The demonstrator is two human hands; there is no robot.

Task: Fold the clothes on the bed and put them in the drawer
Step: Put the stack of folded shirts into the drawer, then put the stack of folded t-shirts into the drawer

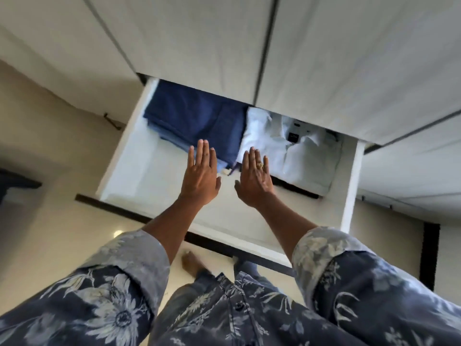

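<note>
A white drawer (pixel 129 156) stands pulled out from the bottom of a wardrobe. Inside it on the left lies a stack of folded dark blue clothes (pixel 194 118). To its right lies a folded pale blue shirt (pixel 299 156) with a dark collar label. My left hand (pixel 202 176) hovers flat over the drawer, fingers straight, fingertips over the near edge of the blue stack. My right hand (pixel 254 178), wearing a ring, is held the same way beside the pale shirt. Neither hand holds anything.
Grey wardrobe doors (pixel 324 58) rise above the drawer. The drawer's dark front edge (pixel 139 216) runs just ahead of my legs. Pale tiled floor (pixel 50 221) lies to the left, with my bare foot (pixel 192 263) on it.
</note>
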